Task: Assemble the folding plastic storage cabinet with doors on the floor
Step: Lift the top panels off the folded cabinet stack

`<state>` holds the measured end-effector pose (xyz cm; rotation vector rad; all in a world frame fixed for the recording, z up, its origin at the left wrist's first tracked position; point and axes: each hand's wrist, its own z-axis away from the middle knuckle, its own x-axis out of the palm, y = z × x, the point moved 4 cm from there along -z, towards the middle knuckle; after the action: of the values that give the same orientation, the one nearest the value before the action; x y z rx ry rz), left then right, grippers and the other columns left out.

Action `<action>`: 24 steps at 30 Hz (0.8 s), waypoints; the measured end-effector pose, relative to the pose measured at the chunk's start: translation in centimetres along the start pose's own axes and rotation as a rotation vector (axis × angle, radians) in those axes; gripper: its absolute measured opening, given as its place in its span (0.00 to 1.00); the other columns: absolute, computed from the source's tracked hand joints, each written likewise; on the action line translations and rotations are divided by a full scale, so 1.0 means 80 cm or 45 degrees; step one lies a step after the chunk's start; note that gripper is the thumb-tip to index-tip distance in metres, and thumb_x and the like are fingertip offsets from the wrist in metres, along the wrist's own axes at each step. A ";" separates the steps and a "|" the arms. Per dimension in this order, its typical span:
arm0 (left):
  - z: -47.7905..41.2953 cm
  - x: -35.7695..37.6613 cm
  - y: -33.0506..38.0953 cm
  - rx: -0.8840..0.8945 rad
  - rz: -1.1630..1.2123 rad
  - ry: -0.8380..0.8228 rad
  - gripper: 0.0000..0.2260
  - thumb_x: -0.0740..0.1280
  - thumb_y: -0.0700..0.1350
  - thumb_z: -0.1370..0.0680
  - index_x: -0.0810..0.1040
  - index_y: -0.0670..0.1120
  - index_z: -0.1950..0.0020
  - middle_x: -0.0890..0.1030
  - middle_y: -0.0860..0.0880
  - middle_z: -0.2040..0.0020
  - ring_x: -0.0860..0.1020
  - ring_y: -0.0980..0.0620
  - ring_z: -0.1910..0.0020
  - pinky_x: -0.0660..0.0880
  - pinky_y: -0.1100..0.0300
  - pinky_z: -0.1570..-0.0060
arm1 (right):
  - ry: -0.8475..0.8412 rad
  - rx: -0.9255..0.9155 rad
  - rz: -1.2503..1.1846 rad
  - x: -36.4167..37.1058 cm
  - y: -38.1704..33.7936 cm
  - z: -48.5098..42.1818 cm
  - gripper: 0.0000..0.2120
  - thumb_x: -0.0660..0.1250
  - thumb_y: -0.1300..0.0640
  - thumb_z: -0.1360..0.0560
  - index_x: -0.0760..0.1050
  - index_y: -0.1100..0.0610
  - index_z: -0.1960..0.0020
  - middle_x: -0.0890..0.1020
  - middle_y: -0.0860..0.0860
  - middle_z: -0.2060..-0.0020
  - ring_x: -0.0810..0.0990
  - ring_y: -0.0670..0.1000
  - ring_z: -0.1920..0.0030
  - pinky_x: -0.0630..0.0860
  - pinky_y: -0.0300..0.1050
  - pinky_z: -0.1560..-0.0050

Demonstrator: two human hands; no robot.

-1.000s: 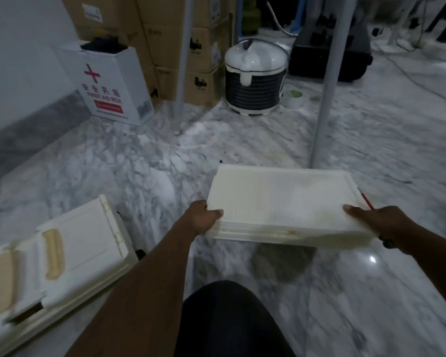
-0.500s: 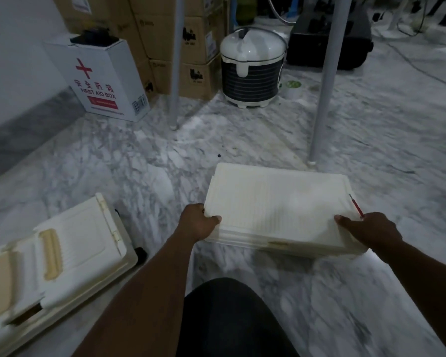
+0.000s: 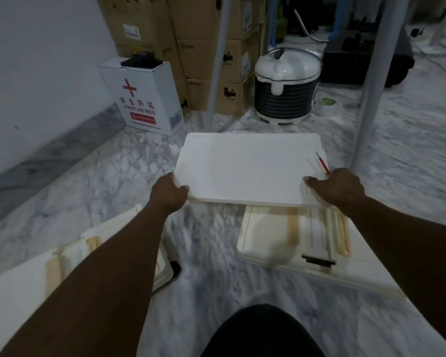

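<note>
I hold a flat white plastic cabinet panel [image 3: 247,168] level in the air in front of me. My left hand [image 3: 169,193] grips its near left corner and my right hand [image 3: 337,188] grips its near right corner. A thin red-handled tool [image 3: 323,163] sticks out of my right hand along the panel's right edge. Below the panel, on the right, a cream folded cabinet section [image 3: 294,240] with door handles lies on the floor. Another cream folded section [image 3: 26,274] lies on the floor at the lower left, partly hidden by my left forearm.
On the marble floor [image 3: 113,191], a first aid box [image 3: 144,99] stands by the left wall, with stacked cardboard boxes [image 3: 211,47] behind. A rice cooker [image 3: 286,86] stands beyond the panel. Two grey table legs [image 3: 373,81] rise left and right of it. My dark-clothed knee [image 3: 263,331] fills the bottom.
I have lifted the white panel off the folded stack and up toward me. The cream section beneath it now shows on the floor at the right. The view has shifted right.
</note>
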<state>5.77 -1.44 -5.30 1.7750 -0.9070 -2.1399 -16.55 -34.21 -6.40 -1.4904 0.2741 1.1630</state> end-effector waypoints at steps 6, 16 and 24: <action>-0.058 0.007 -0.020 -0.038 0.086 -0.023 0.27 0.70 0.51 0.23 0.71 0.40 0.28 0.75 0.41 0.31 0.74 0.40 0.33 0.70 0.50 0.33 | -0.052 -0.056 0.096 0.032 -0.069 -0.066 0.37 0.71 0.38 0.28 0.70 0.64 0.32 0.76 0.63 0.35 0.75 0.65 0.36 0.73 0.56 0.36; -0.133 0.079 -0.052 -0.140 0.086 -0.033 0.30 0.69 0.51 0.22 0.66 0.38 0.26 0.71 0.39 0.28 0.71 0.39 0.31 0.68 0.51 0.33 | -0.110 -0.031 0.183 0.123 -0.082 -0.178 0.35 0.70 0.38 0.28 0.70 0.62 0.32 0.75 0.60 0.34 0.74 0.63 0.35 0.72 0.53 0.38; -0.130 0.118 -0.084 -0.204 -0.094 -0.128 0.30 0.67 0.52 0.21 0.64 0.36 0.25 0.69 0.37 0.27 0.68 0.39 0.28 0.62 0.54 0.30 | -0.182 -0.020 0.300 0.184 -0.038 -0.184 0.36 0.69 0.36 0.27 0.70 0.62 0.32 0.74 0.62 0.34 0.74 0.64 0.35 0.73 0.54 0.39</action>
<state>14.66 -4.46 -17.73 1.6616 -0.6796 -2.2950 0.00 -39.62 -18.21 -1.4076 0.3504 1.4559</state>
